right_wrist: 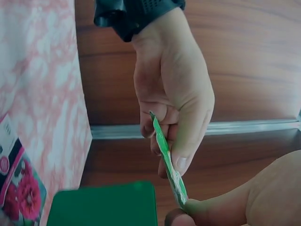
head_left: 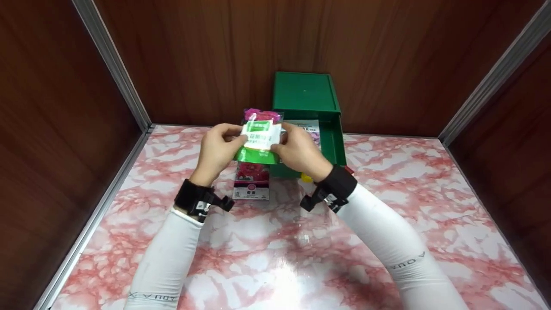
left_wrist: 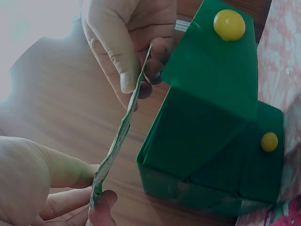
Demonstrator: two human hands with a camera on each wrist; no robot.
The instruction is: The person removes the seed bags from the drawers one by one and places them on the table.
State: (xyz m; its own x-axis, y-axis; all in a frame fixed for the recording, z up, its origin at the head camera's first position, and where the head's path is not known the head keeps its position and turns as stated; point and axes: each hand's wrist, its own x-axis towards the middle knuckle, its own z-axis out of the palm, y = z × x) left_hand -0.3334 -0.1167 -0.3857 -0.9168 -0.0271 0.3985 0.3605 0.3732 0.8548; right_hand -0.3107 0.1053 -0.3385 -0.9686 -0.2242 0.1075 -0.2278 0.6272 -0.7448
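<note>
My left hand (head_left: 218, 146) and right hand (head_left: 301, 148) pinch opposite side edges of a flower seed packet (head_left: 259, 138), thumbs on the near face. It is green and white with pink blooms at its top. In the left wrist view the packet (left_wrist: 113, 149) appears edge-on, thin and slightly bent, raised above the table. Below it lies a second packet (head_left: 252, 181) with red flowers, partly covered by the held one. Behind my right hand an open green drawer (head_left: 330, 137) holds another packet (head_left: 308, 125) with purple flowers, partly hidden by that hand.
The drawer belongs to a green box (head_left: 304, 91) against the wooden back wall (head_left: 206, 56). A yellow knob (head_left: 306, 178) sits on the drawer's front, and a small red piece (head_left: 349, 170) shows at its right corner. Pink marbled tabletop (head_left: 387, 172) surrounds it, with wooden side walls.
</note>
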